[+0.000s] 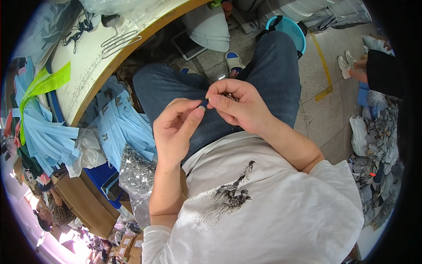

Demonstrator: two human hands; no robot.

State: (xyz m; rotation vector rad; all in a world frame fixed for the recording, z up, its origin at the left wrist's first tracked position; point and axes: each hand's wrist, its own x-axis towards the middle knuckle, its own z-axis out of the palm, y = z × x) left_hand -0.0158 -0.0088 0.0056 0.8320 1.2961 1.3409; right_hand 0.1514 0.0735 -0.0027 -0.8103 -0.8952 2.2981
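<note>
My left hand (176, 127) and my right hand (241, 105) meet above my lap, fingertips nearly touching. Between them is a small dark blue piece (204, 104), like a bit of strap or cord; its exact kind is too small to tell. The thumb and forefinger of my left hand pinch one end, and the right thumb and forefinger close on the other. Small shiny metal pieces (230, 97) show inside the curled fingers of my right hand, mostly hidden. Below both hands lie my jeans-clad legs (169, 88).
At the left a curved white table (83, 66) holds bent metal wires (121, 43) and black straps (80, 30). Light blue fabric strips (121, 116) hang beside my leg, near a bag of shiny pieces (137, 169). A turquoise basket (290, 33) stands ahead; grey scraps (382, 145) pile at right, near another person's legs (358, 72).
</note>
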